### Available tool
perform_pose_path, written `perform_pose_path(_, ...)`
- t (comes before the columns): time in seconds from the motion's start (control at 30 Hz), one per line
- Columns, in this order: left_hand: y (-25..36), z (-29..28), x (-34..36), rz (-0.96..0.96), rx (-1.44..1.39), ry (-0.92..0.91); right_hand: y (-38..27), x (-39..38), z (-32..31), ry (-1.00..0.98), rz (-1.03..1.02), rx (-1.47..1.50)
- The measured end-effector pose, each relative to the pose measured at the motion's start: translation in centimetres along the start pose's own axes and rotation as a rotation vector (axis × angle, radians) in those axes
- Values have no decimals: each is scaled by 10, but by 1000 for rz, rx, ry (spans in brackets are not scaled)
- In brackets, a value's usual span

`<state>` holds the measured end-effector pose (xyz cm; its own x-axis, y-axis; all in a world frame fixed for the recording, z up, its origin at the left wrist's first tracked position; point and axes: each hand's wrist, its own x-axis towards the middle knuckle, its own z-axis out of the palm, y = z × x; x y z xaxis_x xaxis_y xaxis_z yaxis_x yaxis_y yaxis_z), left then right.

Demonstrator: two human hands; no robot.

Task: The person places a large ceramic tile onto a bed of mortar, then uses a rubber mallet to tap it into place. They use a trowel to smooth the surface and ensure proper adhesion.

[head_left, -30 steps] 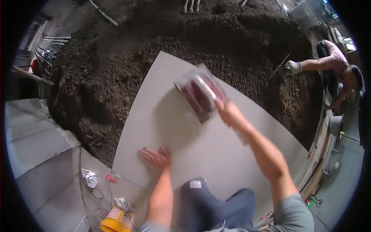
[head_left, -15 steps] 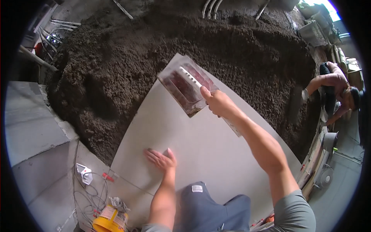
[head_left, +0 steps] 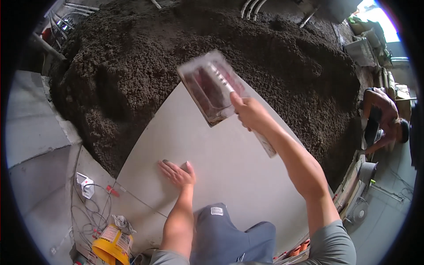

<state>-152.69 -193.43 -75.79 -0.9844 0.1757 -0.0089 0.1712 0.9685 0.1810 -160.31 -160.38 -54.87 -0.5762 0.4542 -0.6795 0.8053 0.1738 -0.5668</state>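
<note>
Paddle-like tool over far end of tile | right hand: fingers wrapped round handle | left hand: fingers flat on tile, thumb splayed | risk: edge-first contact could chip tile

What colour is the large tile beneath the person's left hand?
The large tile looks plain light grey; it shows best in the head view.

Tool shifted over slab corner, co-worker's arm drawn in
</note>
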Motion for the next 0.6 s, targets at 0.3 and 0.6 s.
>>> perform_pose_path(0.3,17,-6,15,33,3,-71,155,20,55,350,-188,-431)
perform_pose_path(0.6,3,-10,6,-23,-13,-82,19,-69,0,206,-495,73)
